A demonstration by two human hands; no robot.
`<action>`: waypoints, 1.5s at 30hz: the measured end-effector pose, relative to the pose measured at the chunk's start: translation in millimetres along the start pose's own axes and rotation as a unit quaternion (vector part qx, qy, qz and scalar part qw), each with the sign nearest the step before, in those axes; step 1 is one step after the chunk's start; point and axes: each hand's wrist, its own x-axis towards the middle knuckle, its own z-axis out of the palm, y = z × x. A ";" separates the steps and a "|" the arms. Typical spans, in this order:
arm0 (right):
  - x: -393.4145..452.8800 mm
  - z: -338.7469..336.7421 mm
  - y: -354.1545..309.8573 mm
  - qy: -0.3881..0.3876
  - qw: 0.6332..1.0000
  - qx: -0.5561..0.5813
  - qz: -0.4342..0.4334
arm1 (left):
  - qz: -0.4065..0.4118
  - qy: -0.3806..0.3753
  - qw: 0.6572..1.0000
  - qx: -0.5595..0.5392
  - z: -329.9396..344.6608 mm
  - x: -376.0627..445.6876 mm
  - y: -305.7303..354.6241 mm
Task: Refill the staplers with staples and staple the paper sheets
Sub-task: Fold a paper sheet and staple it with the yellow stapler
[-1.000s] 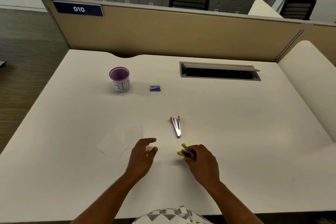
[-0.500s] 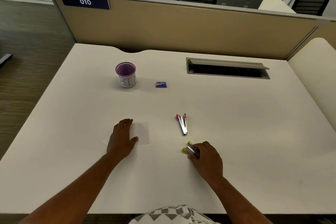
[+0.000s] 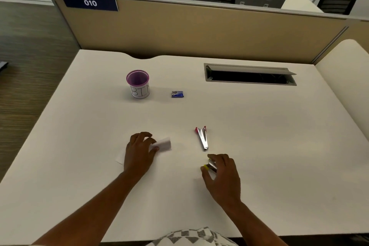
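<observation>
The left hand (image 3: 139, 152) pinches thin, floppy paper sheets (image 3: 162, 144) off the worktop (image 3: 279, 146) (best held near the edge being stapled), while the right hand (image 3: 223, 177) curls round the small, stiff, light yellow stapler (image 3: 209, 166).

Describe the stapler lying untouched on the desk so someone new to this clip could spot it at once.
Start at the white desk and find the open grey cable hatch near its far edge. Nearer the person, just beyond the right hand, lies the red-tipped stapler, gaping in a narrow V. The yellow-tipped stapler is gripped in that hand; this one is free.
</observation>
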 end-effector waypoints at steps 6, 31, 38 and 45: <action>23.5 -12.0 -32.6 -0.016 0.989 0.146 0.000 | 0.067 -0.065 0.988 -0.125 -10.1 -0.1 33.8; 13.7 -31.0 -29.6 -0.079 0.749 0.586 0.299 | -0.233 -0.115 0.759 -0.597 -13.9 -63.3 136.5; 2.3 -36.1 -23.7 -0.081 0.764 0.574 0.283 | -0.211 -0.067 0.802 -0.555 -15.4 -65.9 146.4; -10.7 -39.6 -22.0 -0.093 0.816 0.514 0.245 | -0.203 -0.029 0.859 -0.469 -12.8 -66.4 150.6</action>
